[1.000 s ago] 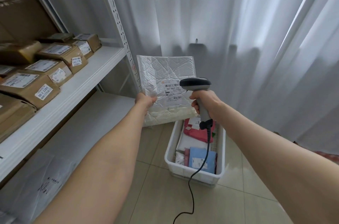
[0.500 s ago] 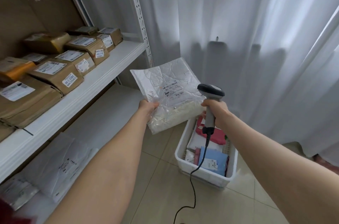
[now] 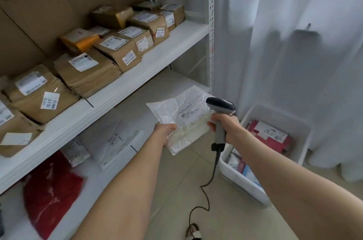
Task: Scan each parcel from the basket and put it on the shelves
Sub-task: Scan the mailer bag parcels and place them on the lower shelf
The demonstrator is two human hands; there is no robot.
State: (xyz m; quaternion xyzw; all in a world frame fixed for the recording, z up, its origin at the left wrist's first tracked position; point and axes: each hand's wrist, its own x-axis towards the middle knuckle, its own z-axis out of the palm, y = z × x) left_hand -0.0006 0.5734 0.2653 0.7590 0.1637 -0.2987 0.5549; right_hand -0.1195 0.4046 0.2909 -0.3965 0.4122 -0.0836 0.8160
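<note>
My left hand grips the near left edge of a white bubble mailer, held nearly flat in front of the lower shelf, label side up. My right hand grips the handle of a grey barcode scanner, whose head sits over the mailer's right edge. Its black cable trails down to the floor. The white basket stands on the floor at the right, holding red, white and blue parcels.
The middle shelf carries several brown cardboard parcels with white labels. On the lower shelf lie white mailers and a red bag. A white upright post stands at the shelf's right end, with white curtains behind.
My view has swung left towards the shelves. The mailer has tipped from upright to nearly flat and dropped towards the lower shelf. The scanner stays beside it.
</note>
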